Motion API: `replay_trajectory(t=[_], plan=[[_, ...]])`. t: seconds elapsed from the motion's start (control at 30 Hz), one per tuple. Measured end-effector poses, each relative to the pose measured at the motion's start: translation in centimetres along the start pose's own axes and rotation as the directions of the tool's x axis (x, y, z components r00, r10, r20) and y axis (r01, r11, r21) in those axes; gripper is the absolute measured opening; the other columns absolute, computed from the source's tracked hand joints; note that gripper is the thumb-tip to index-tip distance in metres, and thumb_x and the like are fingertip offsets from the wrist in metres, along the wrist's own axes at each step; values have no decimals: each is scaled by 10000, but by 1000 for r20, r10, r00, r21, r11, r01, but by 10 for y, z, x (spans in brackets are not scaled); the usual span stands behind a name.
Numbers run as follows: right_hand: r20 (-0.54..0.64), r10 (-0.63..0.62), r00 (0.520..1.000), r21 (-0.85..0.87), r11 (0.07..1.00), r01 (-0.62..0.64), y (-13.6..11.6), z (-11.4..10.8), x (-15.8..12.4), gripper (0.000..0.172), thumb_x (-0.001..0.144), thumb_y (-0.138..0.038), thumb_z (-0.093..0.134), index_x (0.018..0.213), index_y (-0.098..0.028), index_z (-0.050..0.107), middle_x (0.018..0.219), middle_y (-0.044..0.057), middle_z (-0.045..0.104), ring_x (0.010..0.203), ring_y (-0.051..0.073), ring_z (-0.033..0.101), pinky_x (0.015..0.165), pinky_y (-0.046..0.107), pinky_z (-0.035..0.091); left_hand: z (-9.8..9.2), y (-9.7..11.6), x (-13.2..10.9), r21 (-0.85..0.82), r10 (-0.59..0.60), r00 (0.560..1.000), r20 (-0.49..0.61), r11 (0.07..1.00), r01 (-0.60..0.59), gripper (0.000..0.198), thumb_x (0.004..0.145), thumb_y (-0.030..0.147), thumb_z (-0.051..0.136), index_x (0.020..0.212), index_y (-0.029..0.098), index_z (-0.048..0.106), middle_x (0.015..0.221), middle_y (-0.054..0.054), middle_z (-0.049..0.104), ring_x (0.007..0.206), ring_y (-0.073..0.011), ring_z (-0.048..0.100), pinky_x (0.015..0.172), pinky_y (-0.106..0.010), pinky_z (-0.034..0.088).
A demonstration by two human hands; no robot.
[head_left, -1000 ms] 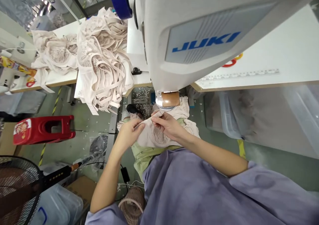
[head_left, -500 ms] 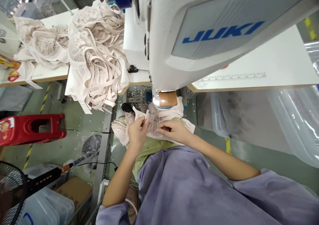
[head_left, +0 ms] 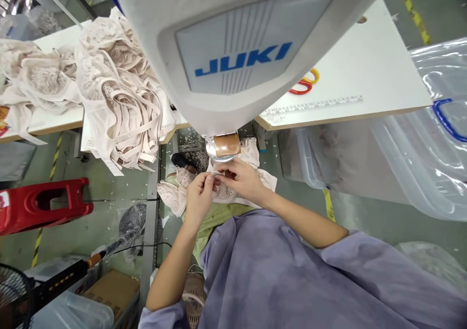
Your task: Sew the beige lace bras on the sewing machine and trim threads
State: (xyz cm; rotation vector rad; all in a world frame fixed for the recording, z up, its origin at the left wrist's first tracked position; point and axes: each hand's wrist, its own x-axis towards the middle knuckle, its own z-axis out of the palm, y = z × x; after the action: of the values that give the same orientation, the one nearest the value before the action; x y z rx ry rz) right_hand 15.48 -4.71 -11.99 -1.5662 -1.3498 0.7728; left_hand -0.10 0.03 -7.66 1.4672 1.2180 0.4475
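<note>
A pale pink lace bra [head_left: 172, 193] lies across my lap, below the head of a sewing machine [head_left: 237, 42]. My left hand [head_left: 199, 193] pinches an edge of its fabric between thumb and fingers. Close against it, my right hand [head_left: 242, 181] pinches the same small piece from the other side. The fingertips of both hands meet just under the machine's rounded metal end [head_left: 223, 147]. My hands cover the middle of the bra, and the exact part between the fingers is hard to see.
Several similar bras [head_left: 116, 91] are heaped on the table at the left. Scissors [head_left: 306, 82] and a printed ruler [head_left: 314, 106] are on the right tabletop. A red plastic stool [head_left: 73, 200] stands on the floor at left, a fan [head_left: 14, 290] below it. Clear bins [head_left: 419, 173] are at right.
My right hand has moved up and left to meet my left hand at the fabric edge. The camera view has turned right, bringing the scissors into view.
</note>
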Motion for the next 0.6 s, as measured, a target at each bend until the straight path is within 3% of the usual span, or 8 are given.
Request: replay_trajectory(t=[0.1,0.17,0.27,0.33,0.37,0.43,0.47,0.6], plan=[[-50,-132,990,-81,988,128,4,2,-6,158,929,-289,600,915,-233,747,966,63,728,825,174,682,770,314,552,6,4,5,68,38,999,-21,997,-36,332,971,431,472,822,177,624,715,-9,643,650,-135,568,609,-243,421],[9,-272,962,-150,951,270,12,-5,-4,206,948,-271,556,911,-237,756,1004,70,748,929,191,695,828,323,548,8,7,8,164,81,996,-48,984,-72,365,960,465,499,759,178,602,684,-9,626,639,-138,554,603,-247,406],[125,-348,929,-266,890,370,35,-46,22,237,963,-303,525,1001,-232,748,1066,64,747,979,189,689,820,302,541,7,7,15,252,125,990,-57,962,-107,382,950,464,507,703,184,586,648,-13,614,629,-151,552,613,-257,407],[-8,-238,971,-456,865,208,50,-97,56,310,988,-303,457,1123,-194,714,1118,94,728,1033,216,662,862,330,522,6,3,19,274,134,990,-42,954,-117,384,946,470,490,705,188,590,642,-16,617,609,-159,550,602,-265,399],[-165,-141,976,-564,825,24,55,-125,76,362,1003,-271,390,1184,-168,686,1153,124,708,1060,238,640,896,363,504,6,1,20,273,129,991,-24,955,-118,385,937,483,494,707,190,593,635,-17,617,603,-163,549,596,-267,390],[-318,96,943,-717,627,-305,60,-179,114,422,1005,-228,326,1279,-122,629,1209,190,660,1064,281,611,902,409,472,7,1,18,237,107,994,30,965,-111,396,916,512,507,701,191,596,623,-21,617,600,-170,552,598,-271,382],[-316,191,929,-775,513,-369,61,-200,131,425,1000,-248,351,1311,-106,602,1227,217,638,1057,300,604,885,412,465,7,2,16,206,95,994,56,973,-105,403,907,524,514,700,190,603,620,-24,621,599,-170,555,605,-272,387],[-225,241,944,-805,501,-320,58,-238,162,351,948,-247,478,1208,-72,636,1111,248,655,965,305,617,783,368,426,4,13,9,100,61,993,101,992,-71,406,895,540,522,805,170,663,697,-53,689,620,-170,603,628,-278,446]])
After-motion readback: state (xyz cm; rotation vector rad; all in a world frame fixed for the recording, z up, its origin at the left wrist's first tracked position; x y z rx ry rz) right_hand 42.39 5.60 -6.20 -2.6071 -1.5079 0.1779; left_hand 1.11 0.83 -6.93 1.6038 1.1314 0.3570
